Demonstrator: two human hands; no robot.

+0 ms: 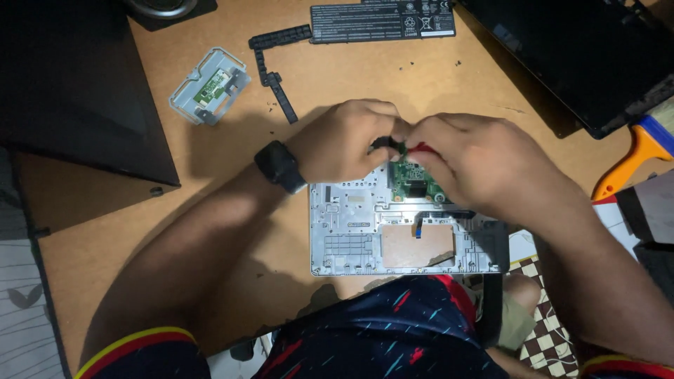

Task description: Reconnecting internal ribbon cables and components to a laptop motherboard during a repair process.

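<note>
I see my left hand and right hand pinching a small dark part over the green circuit board in the stripped laptop shell on the desk, battery already out, board still seated.

Both hands, left and right, met over a green circuit board. It sat in a silver laptop shell at the worktop's near edge. A battery lay by the far edge.

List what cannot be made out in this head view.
- Small black part pinched between the left hand and right hand: fingers cover it.
- Green circuit board on the silver laptop shell: upper part under both hands.
- Orange-handled tool: cut off by the right edge.
</note>
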